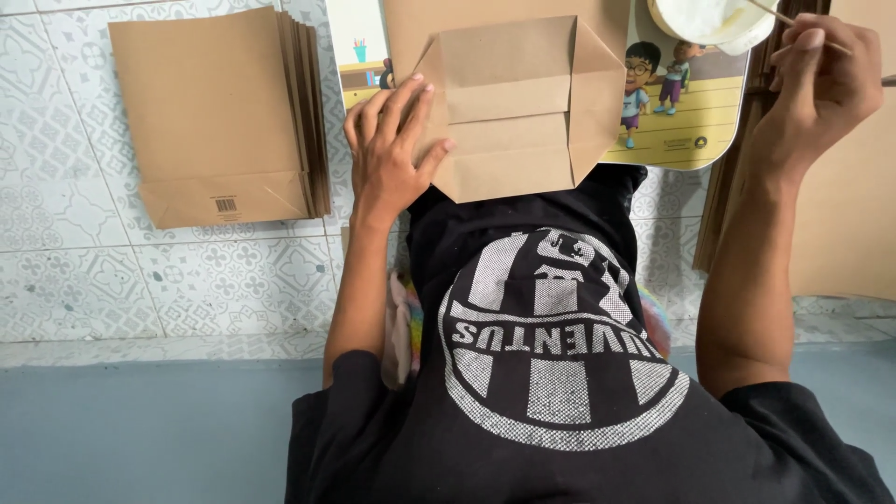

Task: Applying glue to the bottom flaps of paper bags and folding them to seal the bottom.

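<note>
bag stack [219,117] blocks left, tiles [112,280] free

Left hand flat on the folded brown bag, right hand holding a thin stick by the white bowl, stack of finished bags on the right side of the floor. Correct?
Not quite. In the head view the stack of bags lies on the left, on the tiled floor. The rest holds: left hand on the folded brown bag, right hand holding the thin stick by the white bowl.

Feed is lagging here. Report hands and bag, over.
Left hand flat on folded brown paper bag. Right hand holds thin stick at white bowl. Finished stack of bags at left, nothing blocking.
</note>
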